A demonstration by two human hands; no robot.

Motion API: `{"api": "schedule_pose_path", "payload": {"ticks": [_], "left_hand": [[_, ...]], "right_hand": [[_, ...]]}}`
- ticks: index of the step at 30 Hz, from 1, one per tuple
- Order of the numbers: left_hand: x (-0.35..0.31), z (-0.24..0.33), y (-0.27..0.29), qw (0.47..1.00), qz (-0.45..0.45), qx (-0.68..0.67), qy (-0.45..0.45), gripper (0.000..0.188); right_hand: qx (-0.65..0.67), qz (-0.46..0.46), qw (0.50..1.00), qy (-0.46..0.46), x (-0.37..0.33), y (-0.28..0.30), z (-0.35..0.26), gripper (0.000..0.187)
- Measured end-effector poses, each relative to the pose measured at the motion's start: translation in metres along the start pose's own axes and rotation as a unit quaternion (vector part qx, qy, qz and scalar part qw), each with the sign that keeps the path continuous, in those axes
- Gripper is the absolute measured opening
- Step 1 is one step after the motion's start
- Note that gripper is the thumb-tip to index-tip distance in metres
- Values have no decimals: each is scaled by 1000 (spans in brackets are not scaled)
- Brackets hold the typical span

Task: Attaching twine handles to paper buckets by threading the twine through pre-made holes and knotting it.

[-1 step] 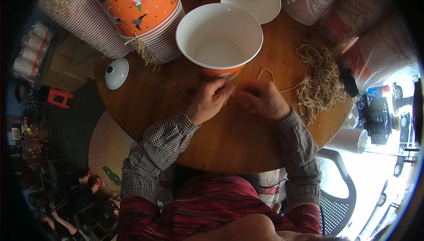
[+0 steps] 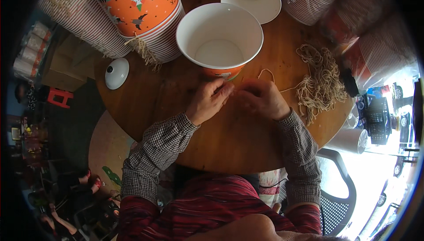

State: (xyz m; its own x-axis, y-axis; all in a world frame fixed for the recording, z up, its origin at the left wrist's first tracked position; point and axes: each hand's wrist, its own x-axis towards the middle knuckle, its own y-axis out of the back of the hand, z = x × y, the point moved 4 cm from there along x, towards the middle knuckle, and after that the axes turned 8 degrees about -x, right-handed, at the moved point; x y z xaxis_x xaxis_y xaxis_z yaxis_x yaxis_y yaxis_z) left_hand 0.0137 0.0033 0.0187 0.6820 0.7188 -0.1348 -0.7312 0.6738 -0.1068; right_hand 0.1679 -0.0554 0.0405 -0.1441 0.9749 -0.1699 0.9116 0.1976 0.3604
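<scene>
A large white-lined paper bucket (image 2: pixel 219 33) with an orange outside stands just beyond my hands, its open mouth tilted toward me. My left hand (image 2: pixel 208 101) is near its base, fingertips pinched together; what they hold, if anything, is too small to make out. Close beside it, my right hand (image 2: pixel 264 99) is closed, slightly blurred, its fingers curled inward. A strand of beige string (image 2: pixel 266 70) loops up behind the right hand and runs to a tangled string pile (image 2: pixel 320 82) on the right. The right fingers seem closed on this string, though the grip itself is partly hidden.
Tall bucket stacks (image 2: pixel 152 42) stand at the back left, with an orange printed bucket (image 2: pixel 137 7) on top. A white lid (image 2: pixel 117 73) lies on the round wooden table (image 2: pixel 221 148). Another bucket (image 2: pixel 252 0) lies behind; plastic-wrapped stacks (image 2: pixel 375 58) line the right.
My left fingertips have shifted very slightly. Everything else stays as it was.
</scene>
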Motion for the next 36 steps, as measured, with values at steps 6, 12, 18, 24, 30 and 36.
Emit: {"api": "schedule_pose_path", "payload": {"ticks": [6, 12, 18, 24, 30, 36], "left_hand": [[-8, 10, 5, 997, 39, -64, 35, 45], [-6, -1, 1, 1000, 16, 11, -12, 41], [-12, 8, -3, 958, 87, 189, -199, 21], [-15, 14, -6, 948, 76, 215, -221, 6], [-15, 14, -10, 948, 70, 198, -240, 3], [-15, 15, -9, 942, 68, 227, -238, 3]], "right_hand": [[-21, 32, 999, 15, -2, 2, -6, 13], [-13, 19, 1000, 13, -1, 1, -4, 12], [-9, 21, 999, 29, -1, -3, -5, 12], [-74, 63, 993, 67, -2, 1, -8, 12], [-95, 83, 989, 75, -1, 1, -5, 11], [-90, 100, 988, 79, -2, 1, -6, 9]]}}
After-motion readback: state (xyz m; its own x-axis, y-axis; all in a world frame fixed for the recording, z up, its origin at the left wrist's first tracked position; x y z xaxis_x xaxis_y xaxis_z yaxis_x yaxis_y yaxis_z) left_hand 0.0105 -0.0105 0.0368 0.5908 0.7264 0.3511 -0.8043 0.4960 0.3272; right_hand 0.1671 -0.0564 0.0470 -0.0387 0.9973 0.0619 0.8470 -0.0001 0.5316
